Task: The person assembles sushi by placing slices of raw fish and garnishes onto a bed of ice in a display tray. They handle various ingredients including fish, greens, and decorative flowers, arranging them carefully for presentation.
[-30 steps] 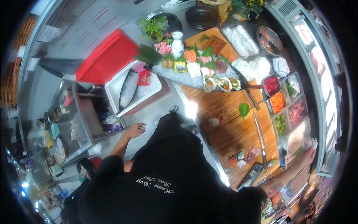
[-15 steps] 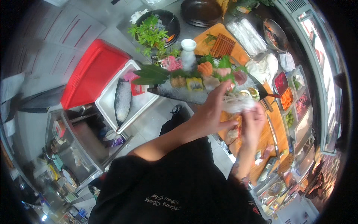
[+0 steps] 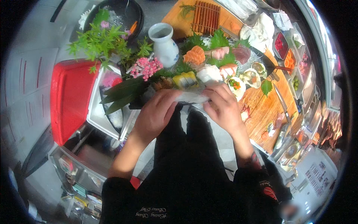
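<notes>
A bundle of thin white shredded radish point(image 3: 191, 98) stretches between my hands along the near edge of a dark sashimi platter point(image 3: 135, 106). My left hand point(image 3: 156, 114) has its fingers curled round the left end, and my right hand point(image 3: 224, 106) pinches the right end. Just beyond it lie yellow-topped slices point(image 3: 185, 80), white slices point(image 3: 209, 73), orange salmon point(image 3: 194, 55), dark red fish point(image 3: 241, 55) and filled shells point(image 3: 250, 77). A white-and-blue vase point(image 3: 164, 46) stands upright on the platter, beside pink flowers point(image 3: 146, 68) and long dark green leaves point(image 3: 125, 93).
To the right, a wooden board point(image 3: 257, 108) carries a knife point(image 3: 282, 103), a green leaf and scraps. Topping containers point(image 3: 280, 44) line the far right. A white cool box point(image 3: 95, 106) with a red lid point(image 3: 71, 100) stands left, holding a whole fish. Behind is a black bowl point(image 3: 136, 11) with greenery.
Both hands have come down from above the platter's right part to its near edge, with the shredded radish between them. The view has shifted closer to the platter.
</notes>
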`<state>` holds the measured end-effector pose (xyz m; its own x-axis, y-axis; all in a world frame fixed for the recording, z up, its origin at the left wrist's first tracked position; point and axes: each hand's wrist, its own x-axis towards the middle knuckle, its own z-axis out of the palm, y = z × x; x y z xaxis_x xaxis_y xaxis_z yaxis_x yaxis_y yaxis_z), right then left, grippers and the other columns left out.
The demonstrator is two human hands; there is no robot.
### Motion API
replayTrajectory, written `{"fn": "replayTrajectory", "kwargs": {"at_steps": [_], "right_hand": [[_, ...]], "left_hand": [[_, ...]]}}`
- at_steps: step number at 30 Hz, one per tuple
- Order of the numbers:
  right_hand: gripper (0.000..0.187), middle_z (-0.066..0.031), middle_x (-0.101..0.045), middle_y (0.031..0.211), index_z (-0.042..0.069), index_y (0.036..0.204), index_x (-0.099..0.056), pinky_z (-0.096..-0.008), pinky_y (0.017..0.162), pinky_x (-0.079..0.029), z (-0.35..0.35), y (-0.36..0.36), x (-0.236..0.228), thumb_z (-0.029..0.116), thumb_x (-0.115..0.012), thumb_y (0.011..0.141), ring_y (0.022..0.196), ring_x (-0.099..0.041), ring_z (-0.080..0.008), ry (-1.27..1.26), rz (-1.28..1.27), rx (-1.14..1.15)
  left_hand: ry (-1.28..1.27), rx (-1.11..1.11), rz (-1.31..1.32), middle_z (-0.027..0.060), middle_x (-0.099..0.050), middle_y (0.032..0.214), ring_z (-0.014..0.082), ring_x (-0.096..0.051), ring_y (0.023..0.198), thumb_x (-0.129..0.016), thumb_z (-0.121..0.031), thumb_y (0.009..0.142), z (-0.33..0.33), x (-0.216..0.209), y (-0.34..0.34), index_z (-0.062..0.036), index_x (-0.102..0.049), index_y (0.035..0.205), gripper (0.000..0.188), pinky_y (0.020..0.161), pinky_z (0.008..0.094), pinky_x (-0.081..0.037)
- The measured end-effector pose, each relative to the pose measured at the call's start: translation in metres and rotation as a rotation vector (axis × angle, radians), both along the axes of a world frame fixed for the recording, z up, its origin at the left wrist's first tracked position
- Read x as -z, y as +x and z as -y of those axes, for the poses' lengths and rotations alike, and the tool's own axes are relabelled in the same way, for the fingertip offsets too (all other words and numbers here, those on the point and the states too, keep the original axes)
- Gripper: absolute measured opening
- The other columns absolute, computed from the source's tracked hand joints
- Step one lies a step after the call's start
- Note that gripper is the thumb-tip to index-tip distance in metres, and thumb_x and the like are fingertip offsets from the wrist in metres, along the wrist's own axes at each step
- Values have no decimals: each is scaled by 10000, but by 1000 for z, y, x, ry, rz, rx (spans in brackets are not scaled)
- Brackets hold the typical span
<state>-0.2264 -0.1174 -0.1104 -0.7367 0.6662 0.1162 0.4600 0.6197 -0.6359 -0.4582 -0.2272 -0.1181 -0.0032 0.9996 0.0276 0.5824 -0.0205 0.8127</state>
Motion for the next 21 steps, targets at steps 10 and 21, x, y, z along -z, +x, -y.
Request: {"fn": "replayTrajectory", "kwargs": {"at_steps": [10, 21], "right_hand": [[405, -103, -656, 1194, 48, 1154, -726, -431, 918, -523, 8, 5, -19, 9, -735, 752, 1100, -621, -319, 83, 51, 5], [365, -86, -656, 1138, 45, 1142, -703, -390, 928, -523, 12, 6, -7, 84, -674, 780, 1090, -627, -274, 275, 52, -51]], "left_hand": [[85, -160, -375, 100, -667, 1095, 332, -642, 1007, -775, 2, 809, 6, 7, 14, -93, -745, 1115, 322, 885, 442, -534], [64, -216, -318, 133, -676, 1098, 346, -662, 1013, -709, -27, 907, 15, 9, 16, -61, -730, 1099, 195, 887, 420, -540]]}}
